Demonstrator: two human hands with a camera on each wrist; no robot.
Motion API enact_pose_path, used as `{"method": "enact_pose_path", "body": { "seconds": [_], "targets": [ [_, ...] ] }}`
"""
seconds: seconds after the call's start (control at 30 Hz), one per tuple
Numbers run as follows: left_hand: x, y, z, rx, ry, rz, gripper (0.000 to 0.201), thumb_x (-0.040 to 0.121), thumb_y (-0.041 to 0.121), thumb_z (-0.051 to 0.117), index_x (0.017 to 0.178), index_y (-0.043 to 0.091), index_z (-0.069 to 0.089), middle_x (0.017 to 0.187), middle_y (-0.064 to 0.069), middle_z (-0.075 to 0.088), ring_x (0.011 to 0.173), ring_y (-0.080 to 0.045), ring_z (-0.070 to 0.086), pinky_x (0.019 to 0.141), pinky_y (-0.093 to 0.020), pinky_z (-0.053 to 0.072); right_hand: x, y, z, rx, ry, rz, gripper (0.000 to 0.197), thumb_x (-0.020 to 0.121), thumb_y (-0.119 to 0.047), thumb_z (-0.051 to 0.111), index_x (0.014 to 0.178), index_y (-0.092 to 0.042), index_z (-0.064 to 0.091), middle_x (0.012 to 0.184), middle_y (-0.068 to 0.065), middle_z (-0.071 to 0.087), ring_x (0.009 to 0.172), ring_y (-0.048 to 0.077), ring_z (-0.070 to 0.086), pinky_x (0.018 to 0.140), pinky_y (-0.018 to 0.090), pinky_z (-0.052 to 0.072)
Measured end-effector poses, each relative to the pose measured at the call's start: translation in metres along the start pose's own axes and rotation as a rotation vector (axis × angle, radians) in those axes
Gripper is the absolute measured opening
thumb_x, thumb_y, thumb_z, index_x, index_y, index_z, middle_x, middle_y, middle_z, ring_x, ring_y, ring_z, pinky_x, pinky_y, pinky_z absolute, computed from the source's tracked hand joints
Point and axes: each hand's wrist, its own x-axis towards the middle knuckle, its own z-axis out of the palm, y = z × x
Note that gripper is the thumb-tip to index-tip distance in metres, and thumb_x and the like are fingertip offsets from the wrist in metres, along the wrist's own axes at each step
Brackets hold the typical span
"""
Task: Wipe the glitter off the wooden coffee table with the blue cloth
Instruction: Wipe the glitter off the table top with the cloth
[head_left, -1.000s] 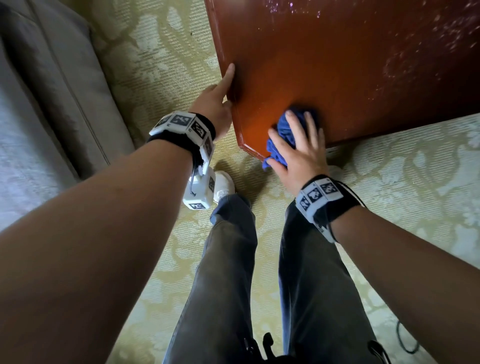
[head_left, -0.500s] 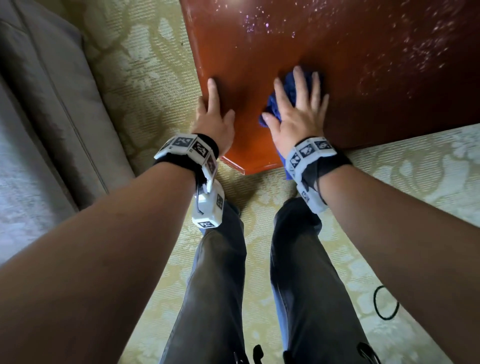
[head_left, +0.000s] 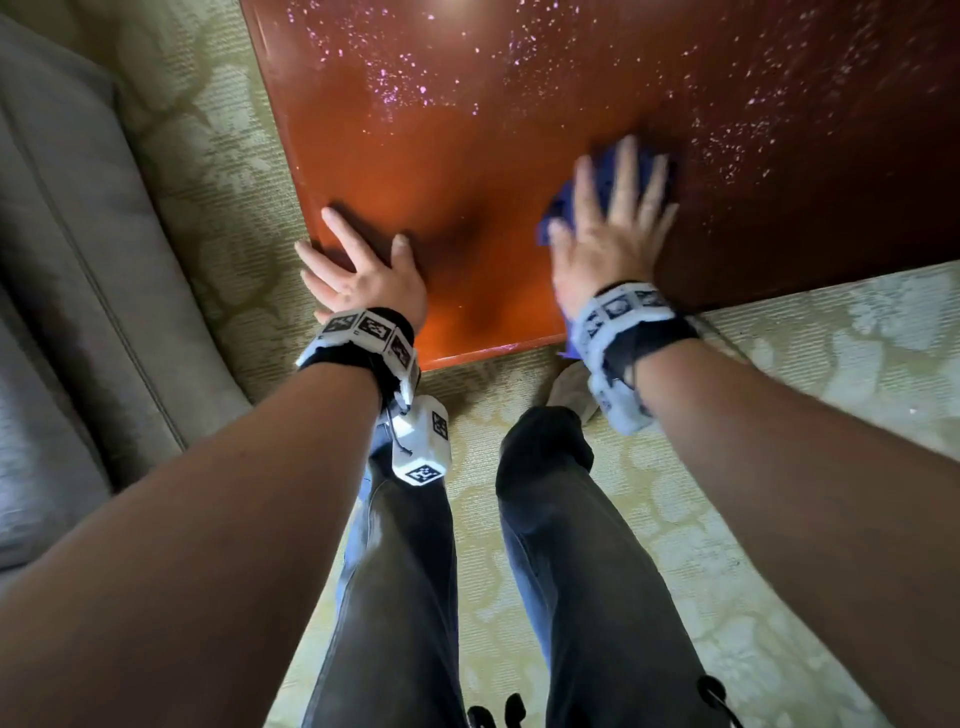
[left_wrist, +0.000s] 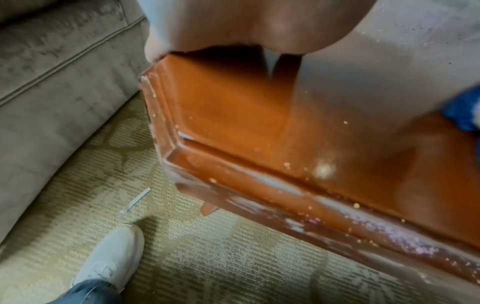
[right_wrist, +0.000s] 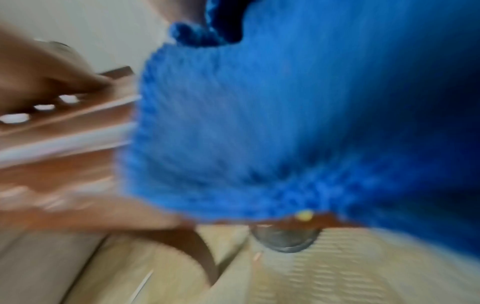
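The reddish wooden coffee table (head_left: 467, 171) fills the upper part of the head view, with pink glitter (head_left: 405, 88) scattered over its far side and right. My right hand (head_left: 613, 228) lies flat with spread, straight fingers on the bunched blue cloth (head_left: 605, 179), pressing it onto the tabletop; the hand is motion-blurred. The blue cloth (right_wrist: 285, 123) fills the right wrist view. My left hand (head_left: 358, 265) rests flat on the table's near left corner, fingers straight, partly over the edge. The left wrist view shows that corner (left_wrist: 233, 115) and specks of glitter (left_wrist: 345, 122).
A grey sofa (head_left: 78, 260) stands close on the left. Patterned beige carpet (head_left: 831, 338) surrounds the table. My legs in dark jeans (head_left: 571, 571) stand just before the table's near edge, with a white shoe (left_wrist: 114, 253) beside the corner. A small white strip (left_wrist: 136, 200) lies on the carpet.
My right hand has pushed the blue cloth from the table's near corner farther in and to the right. My left hand moved from the side edge onto the corner top.
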Motion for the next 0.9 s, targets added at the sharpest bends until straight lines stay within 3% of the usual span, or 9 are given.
{"method": "enact_pose_path", "body": {
  "seconds": [0.1, 0.17, 0.37, 0.5, 0.53, 0.6, 0.7, 0.9],
  "targets": [
    [-0.005, 0.008, 0.004, 0.025, 0.001, -0.052, 0.075, 0.096, 0.056, 0.035, 0.154, 0.027, -0.003, 0.161, -0.014, -0.006, 0.147, -0.031, 0.001, 0.115, -0.051, 0.007, -0.039, -0.027, 0.017, 0.015, -0.048, -0.363, 0.059, 0.085, -0.04, 0.055, 0.14, -0.024, 0.041, 0.156, 0.009, 0.02, 0.142, 0.04, 0.012, 0.108, 0.063, 0.014],
    [-0.007, 0.012, 0.007, 0.047, -0.003, -0.072, 0.077, 0.095, 0.058, 0.034, 0.154, 0.027, -0.005, 0.16, -0.014, -0.009, 0.147, -0.031, -0.003, 0.114, -0.053, 0.005, -0.053, -0.015, 0.021, -0.007, -0.087, -0.463, 0.06, 0.085, -0.039, 0.059, 0.14, -0.026, 0.041, 0.156, 0.005, 0.019, 0.143, 0.036, 0.011, 0.11, 0.06, 0.014],
    [-0.028, 0.035, 0.021, 0.122, 0.039, -0.112, 0.085, 0.093, 0.065, 0.032, 0.155, 0.018, -0.001, 0.159, -0.022, -0.01, 0.147, -0.036, -0.007, 0.114, -0.059, 0.007, -0.002, 0.088, -0.012, -0.013, -0.042, -0.2, 0.06, 0.088, -0.034, 0.057, 0.143, -0.022, 0.036, 0.156, 0.011, 0.017, 0.141, 0.041, 0.012, 0.108, 0.064, 0.015],
    [-0.052, 0.065, 0.042, 0.161, 0.012, 0.016, 0.089, 0.091, 0.067, 0.035, 0.155, 0.015, 0.001, 0.159, -0.022, -0.008, 0.146, -0.04, -0.007, 0.111, -0.063, 0.007, 0.036, 0.081, -0.024, -0.015, 0.012, -0.002, 0.062, 0.091, -0.041, 0.046, 0.147, -0.024, 0.027, 0.158, 0.011, 0.008, 0.143, 0.041, 0.005, 0.109, 0.063, 0.012],
    [-0.054, 0.071, 0.046, 0.157, 0.005, 0.012, 0.088, 0.091, 0.066, 0.035, 0.155, 0.015, 0.001, 0.159, -0.022, -0.008, 0.146, -0.039, -0.008, 0.112, -0.063, 0.006, 0.033, 0.071, -0.021, -0.017, -0.002, -0.007, 0.062, 0.091, -0.044, 0.045, 0.147, -0.025, 0.026, 0.158, 0.011, 0.006, 0.143, 0.041, 0.003, 0.109, 0.062, 0.01],
    [-0.054, 0.074, 0.048, 0.166, 0.009, -0.005, 0.088, 0.092, 0.067, 0.033, 0.155, 0.015, 0.0, 0.159, -0.022, -0.009, 0.146, -0.039, -0.008, 0.112, -0.063, 0.005, 0.014, 0.056, -0.013, 0.002, -0.043, -0.17, 0.062, 0.089, -0.044, 0.048, 0.145, -0.026, 0.031, 0.158, 0.009, 0.01, 0.143, 0.041, 0.005, 0.109, 0.063, 0.01],
    [-0.054, 0.072, 0.048, 0.185, 0.015, 0.003, 0.088, 0.091, 0.068, 0.032, 0.155, 0.016, 0.001, 0.159, -0.021, -0.008, 0.146, -0.039, -0.007, 0.113, -0.063, 0.006, -0.016, 0.073, -0.008, -0.052, -0.082, -0.391, 0.059, 0.086, -0.04, 0.056, 0.141, -0.025, 0.039, 0.156, 0.008, 0.018, 0.142, 0.039, 0.012, 0.108, 0.062, 0.015],
    [-0.053, 0.075, 0.044, 0.237, -0.031, -0.027, 0.087, 0.091, 0.07, 0.024, 0.154, 0.017, -0.005, 0.159, -0.021, -0.013, 0.146, -0.039, -0.011, 0.113, -0.062, 0.008, 0.03, 0.147, -0.037, -0.02, -0.048, -0.049, 0.062, 0.091, -0.037, 0.051, 0.147, -0.025, 0.027, 0.158, 0.009, 0.008, 0.143, 0.038, 0.005, 0.111, 0.063, 0.012]
  ]
}}
